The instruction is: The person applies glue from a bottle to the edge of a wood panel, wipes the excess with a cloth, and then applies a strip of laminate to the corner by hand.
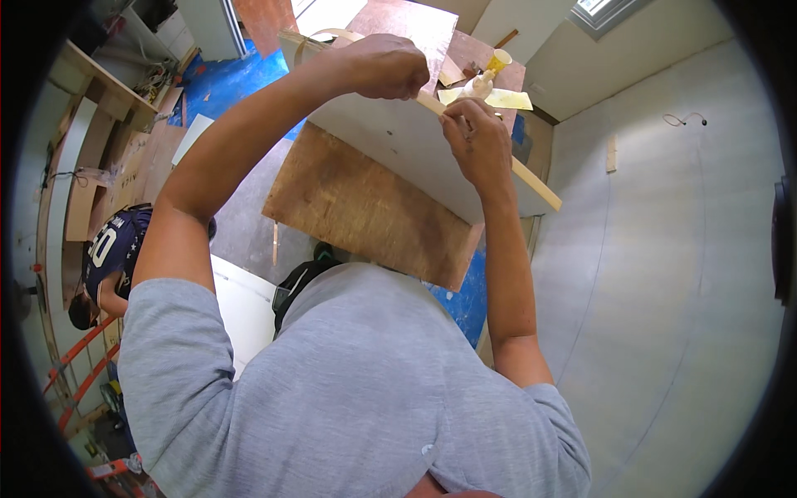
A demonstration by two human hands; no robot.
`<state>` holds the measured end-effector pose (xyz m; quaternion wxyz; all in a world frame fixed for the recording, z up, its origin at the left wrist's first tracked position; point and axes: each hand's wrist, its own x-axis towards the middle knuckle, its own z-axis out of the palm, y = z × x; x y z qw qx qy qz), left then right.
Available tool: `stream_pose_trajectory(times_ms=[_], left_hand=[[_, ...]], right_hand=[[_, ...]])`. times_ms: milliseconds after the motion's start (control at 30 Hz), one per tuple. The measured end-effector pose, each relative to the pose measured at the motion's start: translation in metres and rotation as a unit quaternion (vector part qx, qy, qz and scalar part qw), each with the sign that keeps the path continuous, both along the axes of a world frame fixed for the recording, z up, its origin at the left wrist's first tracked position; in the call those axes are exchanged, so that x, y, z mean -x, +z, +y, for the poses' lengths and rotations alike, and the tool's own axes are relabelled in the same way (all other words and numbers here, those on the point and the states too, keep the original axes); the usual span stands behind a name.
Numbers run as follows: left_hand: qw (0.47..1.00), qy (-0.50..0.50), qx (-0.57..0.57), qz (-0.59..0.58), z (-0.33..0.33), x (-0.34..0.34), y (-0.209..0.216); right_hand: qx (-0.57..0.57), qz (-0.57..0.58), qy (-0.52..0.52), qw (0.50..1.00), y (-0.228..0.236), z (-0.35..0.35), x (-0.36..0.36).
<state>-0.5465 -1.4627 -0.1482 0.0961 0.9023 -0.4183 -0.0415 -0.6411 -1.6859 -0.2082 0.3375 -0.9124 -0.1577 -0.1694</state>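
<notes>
So the main thing here is the pale wood-toned edge strip point(535, 184), which sits along the top edge of a whitish panel point(357, 120) standing on its edge, out in front of the person at full arm's reach. Its long axis runs on a diagonal, from the upper left down to the lower right, and both hands are on that line. The left hand point(388, 66) is the one further up toward the upper-left end, the right hand point(480, 145) is further down and closer to the lower-right end, with a short bare stretch of strip between them. Near that upper-left corner a thin pale band point(334, 32) bows away from the edge in a loop.

Left hand is curled up into a loose fist, knuckles up, right over the edge. Can't tell what's inside it, tbh, the fingers are tucked out of sight. Right hand is partly closed, thumb and fingertips brought together at the edge; looks like a light pinch on the strip, but the exact contact is hidden.

Below the panel there's a brown plywood sheet point(357, 207). Just past the right hand are a white squeeze bottle point(479, 86) and a yellow cup point(498, 60). Off to the left, a co-worker point(112, 253) is bent over.
</notes>
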Motion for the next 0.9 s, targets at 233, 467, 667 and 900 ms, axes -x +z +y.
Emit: stream_pose_trajectory(times_ms=[233, 467, 667, 900], left_hand=[[0.999, -0.023, 0.038, -0.028, 0.004, -0.003, -0.011], [0.995, -0.055, 0.036, -0.081, 0.008, -0.004, -0.026], [0.992, -0.065, 0.074, -0.085, 0.015, -0.01, -0.026], [0.994, -0.065, 0.076, -0.053, 0.054, -0.018, -0.015]], right_hand=[[-0.059, 0.006, 0.038, 0.998, 0.006, 0.013, -0.007], [0.028, -0.091, 0.008, 0.995, -0.022, 0.023, -0.009], [0.03, -0.108, -0.012, 0.994, -0.02, 0.025, -0.015], [0.003, -0.055, -0.02, 0.998, -0.017, 0.025, -0.012]])
